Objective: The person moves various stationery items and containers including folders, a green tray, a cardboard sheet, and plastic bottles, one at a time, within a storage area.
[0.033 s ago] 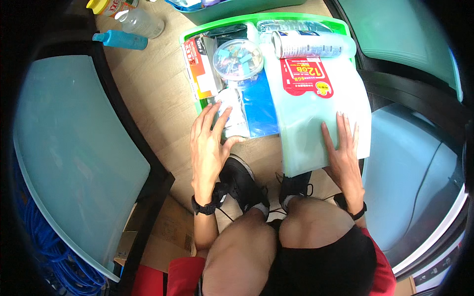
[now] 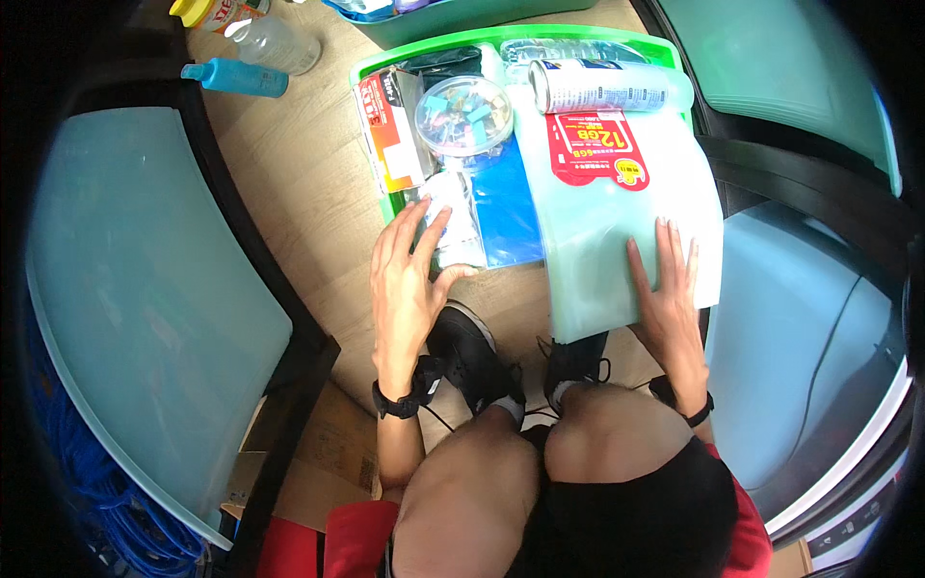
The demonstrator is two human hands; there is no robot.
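A green-rimmed tray (image 2: 438,40) lies ahead of me, filled with things. My left hand (image 2: 409,270) is open, its fingertips on a white packet in clear plastic (image 2: 453,226) at the tray's near left. Flat on a pale green translucent folder (image 2: 602,255) rests my open right hand (image 2: 672,294). A red card (image 2: 597,149) lies on the folder, with a white can (image 2: 607,87) lying on its side beyond it. Between the hands sit a blue folder (image 2: 506,207) and a clear round tub (image 2: 464,116) of small coloured pieces. An orange-and-white box (image 2: 395,135) is at the left.
A blue bottle (image 2: 241,77) and a clear bottle (image 2: 277,45) lie at the far left. A teal bin (image 2: 462,24) stands beyond the tray. Black-framed translucent panels (image 2: 154,289) flank both sides; blue cable (image 2: 125,511) hangs at lower left. My shoes (image 2: 472,356) are just below the tray.
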